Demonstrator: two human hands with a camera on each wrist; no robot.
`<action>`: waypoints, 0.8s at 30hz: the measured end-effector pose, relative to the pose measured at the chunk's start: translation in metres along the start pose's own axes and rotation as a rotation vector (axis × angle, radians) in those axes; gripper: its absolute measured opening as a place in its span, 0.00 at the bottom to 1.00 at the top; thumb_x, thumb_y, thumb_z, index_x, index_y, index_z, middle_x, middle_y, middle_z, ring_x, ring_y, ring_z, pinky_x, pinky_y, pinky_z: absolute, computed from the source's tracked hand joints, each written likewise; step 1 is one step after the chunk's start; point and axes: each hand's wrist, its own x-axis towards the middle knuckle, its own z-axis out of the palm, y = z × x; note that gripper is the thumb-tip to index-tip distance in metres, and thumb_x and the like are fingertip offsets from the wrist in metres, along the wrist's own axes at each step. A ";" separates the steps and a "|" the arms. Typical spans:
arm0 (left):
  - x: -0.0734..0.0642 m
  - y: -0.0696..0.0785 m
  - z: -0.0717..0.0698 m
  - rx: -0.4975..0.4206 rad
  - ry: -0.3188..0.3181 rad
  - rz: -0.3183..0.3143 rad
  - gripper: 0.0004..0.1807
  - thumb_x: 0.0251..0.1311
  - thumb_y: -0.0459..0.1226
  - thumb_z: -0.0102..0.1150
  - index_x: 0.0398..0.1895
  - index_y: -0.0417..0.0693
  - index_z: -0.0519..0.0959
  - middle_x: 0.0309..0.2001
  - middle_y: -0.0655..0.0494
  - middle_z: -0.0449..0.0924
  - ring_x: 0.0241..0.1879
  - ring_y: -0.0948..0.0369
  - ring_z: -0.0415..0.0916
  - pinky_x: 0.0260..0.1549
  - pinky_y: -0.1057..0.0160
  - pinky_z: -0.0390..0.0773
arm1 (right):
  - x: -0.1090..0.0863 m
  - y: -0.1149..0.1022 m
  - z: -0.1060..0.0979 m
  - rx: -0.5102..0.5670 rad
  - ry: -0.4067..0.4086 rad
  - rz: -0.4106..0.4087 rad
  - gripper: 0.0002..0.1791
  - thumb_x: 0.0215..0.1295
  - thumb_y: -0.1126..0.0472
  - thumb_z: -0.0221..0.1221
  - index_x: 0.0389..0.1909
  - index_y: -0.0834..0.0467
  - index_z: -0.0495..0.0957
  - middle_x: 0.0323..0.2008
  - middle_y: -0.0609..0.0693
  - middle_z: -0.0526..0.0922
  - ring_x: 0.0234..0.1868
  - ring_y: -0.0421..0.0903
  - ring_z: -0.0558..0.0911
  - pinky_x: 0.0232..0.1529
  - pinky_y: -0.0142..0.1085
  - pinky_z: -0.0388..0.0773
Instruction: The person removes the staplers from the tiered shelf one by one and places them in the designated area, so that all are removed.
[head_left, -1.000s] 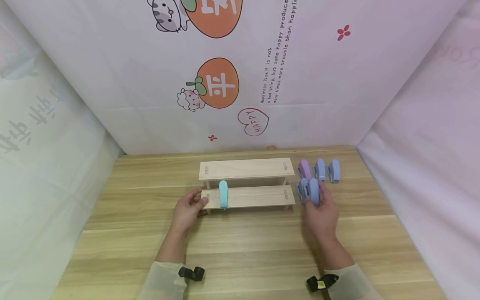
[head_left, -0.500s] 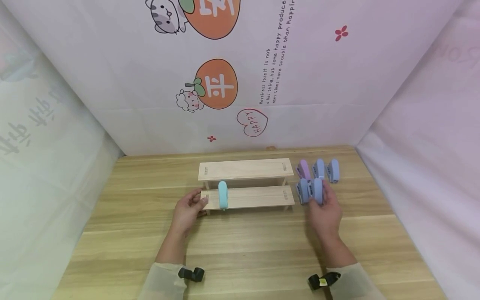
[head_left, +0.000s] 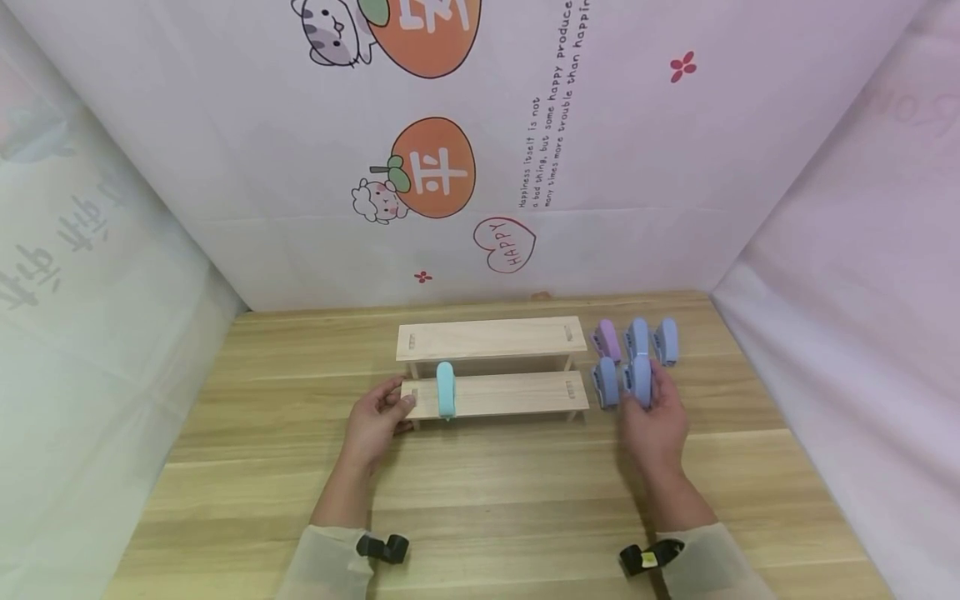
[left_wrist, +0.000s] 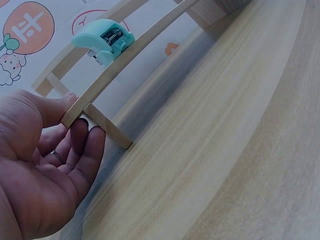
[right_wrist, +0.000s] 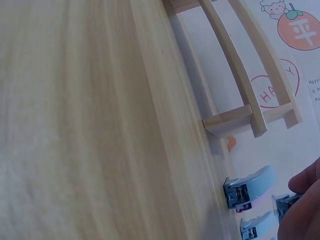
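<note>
My left hand (head_left: 377,419) grips the left end of the front wooden shelf (head_left: 510,394), thumb on top and fingers curled below, as the left wrist view shows. A teal mini stapler (left_wrist: 105,40) stands on that shelf near its left end. My right hand (head_left: 654,425) pinches a blue mini stapler (head_left: 637,379) between thumb and fingers; in the right wrist view the hand covers much of it. Just left of it is another blue stapler (right_wrist: 250,189). Behind them stand a purple stapler (head_left: 607,340) and two blue staplers, one (head_left: 637,337) beside the other (head_left: 666,340).
A second wooden shelf (head_left: 491,338) stands behind the front one, with nothing on top. Both rest on the wood-grain table (head_left: 487,517). A printed white cloth (head_left: 600,250) hangs along the table's back edge, and pale cloths hang at both sides.
My right hand has shifted a little to the right with the blue stapler, widening the gap to the stapler left of it. My left hand keeps its grip on the shelf.
</note>
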 end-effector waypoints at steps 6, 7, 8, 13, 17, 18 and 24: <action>0.000 0.000 -0.001 0.009 -0.004 -0.001 0.29 0.69 0.41 0.68 0.71 0.50 0.74 0.49 0.47 0.74 0.46 0.52 0.81 0.44 0.57 0.90 | 0.003 0.000 -0.001 -0.008 -0.011 0.036 0.43 0.66 0.73 0.57 0.81 0.49 0.58 0.77 0.54 0.63 0.77 0.49 0.63 0.78 0.44 0.60; 0.000 0.000 -0.001 0.009 -0.004 -0.002 0.29 0.69 0.41 0.68 0.71 0.50 0.74 0.49 0.47 0.74 0.46 0.52 0.81 0.44 0.57 0.90 | 0.004 0.000 -0.001 -0.007 -0.013 0.042 0.43 0.66 0.74 0.56 0.81 0.49 0.57 0.77 0.54 0.63 0.77 0.49 0.62 0.78 0.44 0.60; 0.000 0.000 -0.001 0.008 -0.004 -0.002 0.29 0.68 0.41 0.68 0.71 0.50 0.74 0.49 0.47 0.74 0.46 0.52 0.81 0.44 0.57 0.90 | 0.004 0.000 -0.002 -0.005 -0.015 0.051 0.44 0.66 0.74 0.56 0.81 0.49 0.57 0.77 0.53 0.62 0.77 0.48 0.62 0.78 0.44 0.60; 0.000 0.000 -0.001 0.004 0.001 0.001 0.29 0.68 0.41 0.68 0.71 0.50 0.74 0.49 0.47 0.73 0.46 0.52 0.80 0.44 0.57 0.90 | 0.007 0.002 -0.003 0.004 -0.022 0.074 0.45 0.66 0.75 0.55 0.82 0.48 0.56 0.78 0.52 0.61 0.78 0.47 0.61 0.79 0.42 0.58; 0.000 0.000 -0.001 0.006 0.007 0.002 0.29 0.68 0.41 0.68 0.71 0.50 0.74 0.48 0.47 0.73 0.45 0.53 0.80 0.43 0.57 0.90 | 0.010 0.003 -0.003 -0.001 -0.026 0.074 0.44 0.67 0.75 0.55 0.82 0.48 0.55 0.78 0.52 0.60 0.78 0.47 0.60 0.80 0.42 0.57; 0.001 0.000 -0.001 0.006 0.008 0.002 0.29 0.68 0.41 0.68 0.71 0.50 0.74 0.48 0.47 0.73 0.45 0.53 0.80 0.43 0.57 0.90 | 0.011 0.003 -0.003 0.001 -0.028 0.076 0.44 0.68 0.75 0.55 0.82 0.49 0.55 0.78 0.52 0.60 0.78 0.47 0.60 0.80 0.42 0.56; 0.001 0.000 -0.001 0.002 0.006 -0.005 0.29 0.68 0.40 0.68 0.71 0.49 0.74 0.49 0.46 0.74 0.45 0.53 0.80 0.43 0.57 0.90 | 0.016 0.006 -0.005 -0.035 -0.030 0.076 0.43 0.68 0.74 0.56 0.82 0.51 0.55 0.78 0.52 0.59 0.78 0.47 0.59 0.80 0.42 0.55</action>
